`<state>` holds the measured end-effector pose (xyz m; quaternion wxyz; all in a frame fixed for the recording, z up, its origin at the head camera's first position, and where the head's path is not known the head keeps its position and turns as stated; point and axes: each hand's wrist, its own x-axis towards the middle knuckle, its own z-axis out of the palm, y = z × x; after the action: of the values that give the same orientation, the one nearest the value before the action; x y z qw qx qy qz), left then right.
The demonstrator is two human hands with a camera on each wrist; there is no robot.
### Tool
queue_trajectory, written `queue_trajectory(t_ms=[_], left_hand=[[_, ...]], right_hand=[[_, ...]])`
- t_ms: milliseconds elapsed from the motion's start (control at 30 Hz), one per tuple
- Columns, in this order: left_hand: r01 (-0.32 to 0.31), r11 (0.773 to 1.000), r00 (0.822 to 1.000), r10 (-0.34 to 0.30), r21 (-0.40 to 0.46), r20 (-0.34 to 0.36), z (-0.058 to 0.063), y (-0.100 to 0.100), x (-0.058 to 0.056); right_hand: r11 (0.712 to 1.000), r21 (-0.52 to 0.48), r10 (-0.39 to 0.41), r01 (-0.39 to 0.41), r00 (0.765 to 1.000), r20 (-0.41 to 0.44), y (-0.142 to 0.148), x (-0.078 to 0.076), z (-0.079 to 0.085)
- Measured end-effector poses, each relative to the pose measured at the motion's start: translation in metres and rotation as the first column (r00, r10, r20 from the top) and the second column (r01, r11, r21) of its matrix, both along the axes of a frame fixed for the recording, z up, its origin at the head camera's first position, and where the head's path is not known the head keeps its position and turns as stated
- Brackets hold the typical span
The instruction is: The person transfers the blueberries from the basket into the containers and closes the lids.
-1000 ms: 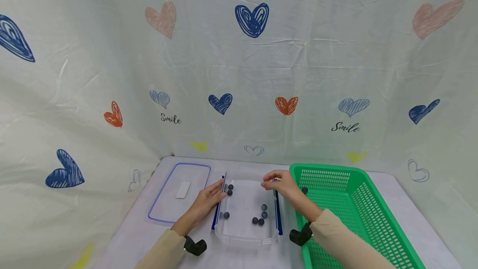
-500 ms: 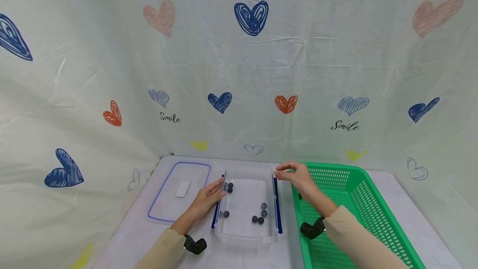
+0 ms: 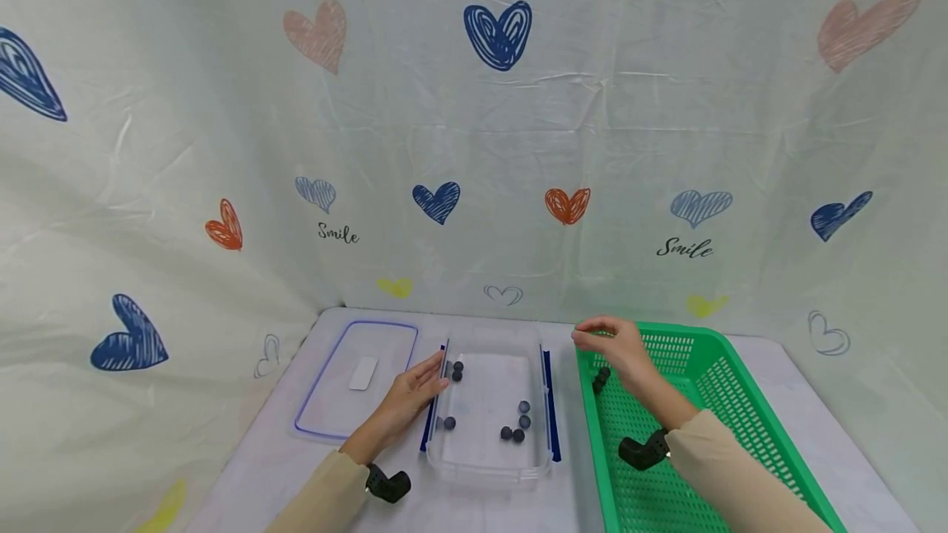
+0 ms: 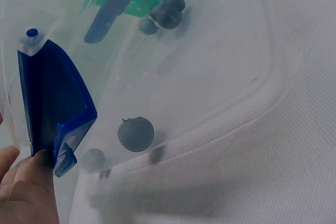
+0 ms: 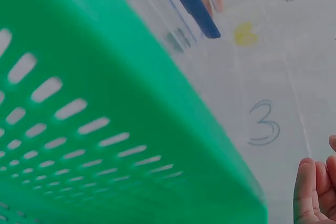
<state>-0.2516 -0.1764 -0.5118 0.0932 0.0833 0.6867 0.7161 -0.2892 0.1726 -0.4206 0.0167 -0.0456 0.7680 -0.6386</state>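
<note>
In the head view, a clear plastic box (image 3: 489, 467) with blue side latches holds several dark blueberries (image 3: 507, 433). My left hand (image 3: 407, 401) rests against its left side, fingers fairly straight and thumb near the rim. The left wrist view shows that hand (image 4: 26, 192) touching a flared blue latch (image 4: 58, 98), and a blueberry (image 4: 136, 134) behind the clear wall. Over the left rim of a green basket (image 3: 659, 508) hovers my right hand (image 3: 615, 348). Its fingers (image 5: 305, 187) look extended in the right wrist view, with nothing visible between them.
A clear lid (image 3: 336, 385) with a blue edge and a white label (image 3: 363, 373) lies left of the box. More dark blueberries (image 3: 601, 379) lie in the basket by its left wall, partly hidden by my right arm. A heart-print curtain (image 3: 481, 138) hangs behind the table.
My right hand has moved from above the box rightward to the green basket's rim. The left hand stays against the box, and the blueberries in the box lie as before.
</note>
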Motion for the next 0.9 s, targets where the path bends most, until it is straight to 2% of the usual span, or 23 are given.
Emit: queue_trajectory(t_ms=[100, 300, 667, 900], left_hand=[[0.002, 1.0, 1.0, -0.002, -0.002, -0.003, 0.001, 0.0, 0.0], [-0.002, 1.0, 1.0, 0.002, -0.009, -0.007, -0.001, 0.0, -0.001], [0.001, 1.0, 1.0, -0.001, 0.006, -0.022, -0.003, 0.001, 0.0], [-0.003, 1.0, 1.0, 0.003, 0.017, -0.009, -0.002, 0.0, -0.001]], right_hand=[[1.0, -0.008, -0.004, 0.004, 1.0, -0.013, 0.007, 0.001, -0.003], [0.997, 0.068, -0.041, 0.042, 0.999, -0.013, 0.02, 0.003, -0.013], [0.99, 0.121, -0.078, 0.078, 0.997, -0.001, 0.036, 0.006, -0.033], [0.971, 0.2, -0.13, 0.128, 0.991, -0.003, 0.04, 0.01, -0.049]])
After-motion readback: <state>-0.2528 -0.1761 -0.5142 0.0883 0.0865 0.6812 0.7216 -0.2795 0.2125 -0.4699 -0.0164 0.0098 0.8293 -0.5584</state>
